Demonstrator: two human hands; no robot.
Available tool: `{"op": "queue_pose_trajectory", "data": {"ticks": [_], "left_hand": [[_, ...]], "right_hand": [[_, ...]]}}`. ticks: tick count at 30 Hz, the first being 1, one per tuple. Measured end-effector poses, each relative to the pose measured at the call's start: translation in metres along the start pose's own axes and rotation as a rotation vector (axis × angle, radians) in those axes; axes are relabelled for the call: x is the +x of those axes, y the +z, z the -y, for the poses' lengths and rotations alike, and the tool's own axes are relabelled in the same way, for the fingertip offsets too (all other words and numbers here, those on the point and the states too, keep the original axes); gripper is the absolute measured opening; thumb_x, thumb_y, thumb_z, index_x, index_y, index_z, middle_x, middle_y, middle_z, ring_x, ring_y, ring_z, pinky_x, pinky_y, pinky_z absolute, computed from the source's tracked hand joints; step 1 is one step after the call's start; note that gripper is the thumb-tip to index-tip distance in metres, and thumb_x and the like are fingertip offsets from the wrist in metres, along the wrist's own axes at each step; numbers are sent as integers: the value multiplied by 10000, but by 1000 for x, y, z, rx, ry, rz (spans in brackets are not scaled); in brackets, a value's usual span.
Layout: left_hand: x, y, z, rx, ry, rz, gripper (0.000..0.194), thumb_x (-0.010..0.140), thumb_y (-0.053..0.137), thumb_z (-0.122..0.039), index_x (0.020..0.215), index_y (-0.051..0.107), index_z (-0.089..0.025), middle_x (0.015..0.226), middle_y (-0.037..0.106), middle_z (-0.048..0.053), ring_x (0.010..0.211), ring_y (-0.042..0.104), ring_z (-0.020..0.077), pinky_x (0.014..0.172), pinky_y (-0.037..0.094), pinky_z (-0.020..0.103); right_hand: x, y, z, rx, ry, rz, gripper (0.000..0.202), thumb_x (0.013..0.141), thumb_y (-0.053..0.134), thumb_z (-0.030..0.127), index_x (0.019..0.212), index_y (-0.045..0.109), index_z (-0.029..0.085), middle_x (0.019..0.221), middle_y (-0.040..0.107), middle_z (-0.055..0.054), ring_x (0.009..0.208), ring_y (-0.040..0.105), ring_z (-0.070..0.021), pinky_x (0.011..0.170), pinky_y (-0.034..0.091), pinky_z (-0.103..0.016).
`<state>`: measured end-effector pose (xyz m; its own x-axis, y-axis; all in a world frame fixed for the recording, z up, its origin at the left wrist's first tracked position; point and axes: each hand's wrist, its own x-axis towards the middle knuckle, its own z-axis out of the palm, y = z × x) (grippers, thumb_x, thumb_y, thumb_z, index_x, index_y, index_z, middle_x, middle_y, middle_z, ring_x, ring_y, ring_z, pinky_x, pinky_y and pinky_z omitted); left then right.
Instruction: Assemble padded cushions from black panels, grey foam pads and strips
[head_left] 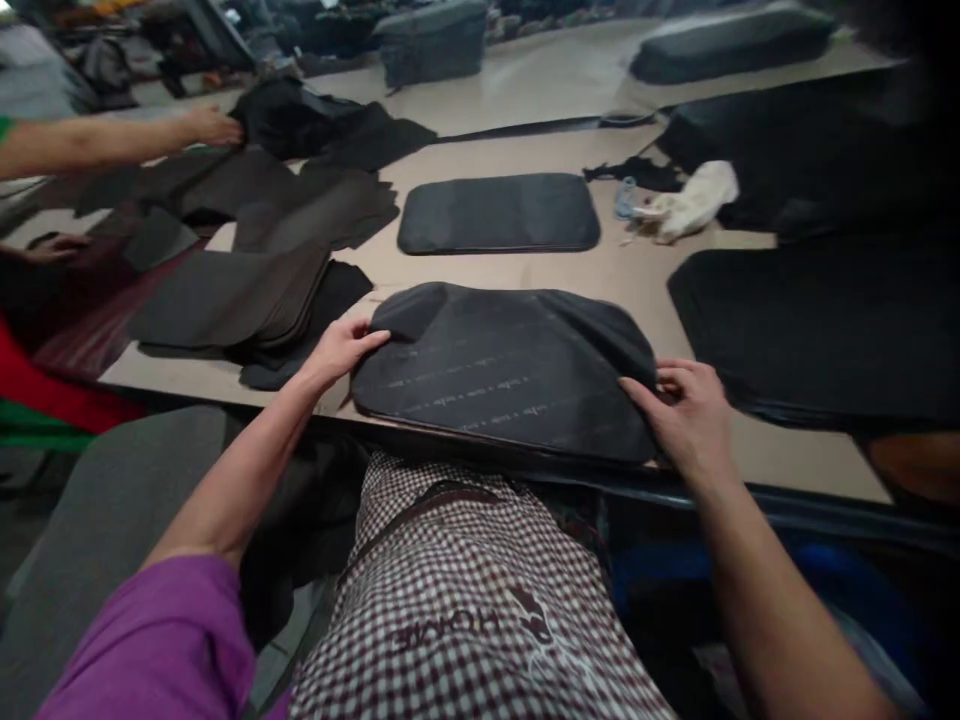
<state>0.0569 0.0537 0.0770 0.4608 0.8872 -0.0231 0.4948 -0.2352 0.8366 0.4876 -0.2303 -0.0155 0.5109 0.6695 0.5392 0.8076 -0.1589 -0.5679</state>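
Note:
A dark fabric panel (495, 375) with rounded corners and faint printed lettering lies at the table's front edge, before my body. Its far part is creased and slightly raised near both upper corners. My left hand (349, 350) grips the panel's left edge, thumb on top and fingers mostly hidden behind it. At the right edge, my right hand (686, 405) pinches the panel between thumb and fingers. Beyond it lies a flat dark rounded pad (499, 213). Left of my left hand is a stack of dark cut pieces (232, 300).
A pile of dark panels (817, 330) lies on the right. A white cloth (697, 203) and a small clear bottle (625, 198) rest behind. Another person's hand (214, 126) touches dark fabric (300, 120) at the far left. A table edge (480, 445) runs before my apron.

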Motion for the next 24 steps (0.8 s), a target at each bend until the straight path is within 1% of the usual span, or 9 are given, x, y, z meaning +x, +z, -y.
{"op": "queue_pose_trajectory", "data": {"ticks": [2,3,5,9,13,17,19,24], "left_hand": [[2,-1,2,-181,-24,32,476,769,806,-569,974,740,-144,858,738,50,722,647,179,677,517,293],[2,0,4,-234,-19,43,469,770,811,-555,986,737,-145,866,739,51,720,644,175,681,518,295],[3,1,9,-245,29,39,433,777,811,-519,976,739,-140,868,736,55,725,640,173,687,517,299],[8,3,25,-57,138,11,341,810,774,-470,918,756,-147,829,714,39,746,620,177,686,488,293],[9,2,33,71,180,-18,265,831,742,-433,850,727,-169,756,651,7,712,569,167,666,439,287],[5,1,30,172,210,-57,276,830,741,-412,724,640,-179,673,532,-24,671,474,147,632,355,279],[2,2,26,216,220,-69,280,827,746,-401,709,617,-182,661,499,-33,667,440,141,629,322,279],[-5,3,23,261,226,-86,249,836,747,-396,761,634,-187,692,523,-32,688,446,146,639,305,283]], "right_hand": [[1,2,-5,1,-15,4,554,862,695,750,987,696,210,1133,668,-171,998,633,-288,774,573,-408],[1,2,-7,-2,-24,4,590,859,689,771,1042,708,210,1148,666,-176,980,634,-284,759,574,-405],[0,2,-9,-20,-36,3,651,854,675,807,1123,726,217,1171,664,-176,937,633,-281,756,574,-420],[-1,1,-11,-61,-22,-14,778,805,668,880,1178,743,202,1142,662,-174,852,631,-279,744,577,-436],[0,0,-8,-65,-10,-9,835,791,654,905,1186,746,175,1109,657,-168,831,622,-274,782,585,-435],[1,-2,-3,-80,-8,0,865,791,644,912,1193,749,154,1080,658,-160,800,610,-264,790,589,-437],[1,-2,-2,-80,0,2,887,784,642,921,1200,750,146,1082,659,-158,808,617,-264,788,592,-431],[1,-2,-3,-95,4,-5,914,776,631,938,1198,752,136,1074,668,-152,832,625,-266,808,586,-428]]}}
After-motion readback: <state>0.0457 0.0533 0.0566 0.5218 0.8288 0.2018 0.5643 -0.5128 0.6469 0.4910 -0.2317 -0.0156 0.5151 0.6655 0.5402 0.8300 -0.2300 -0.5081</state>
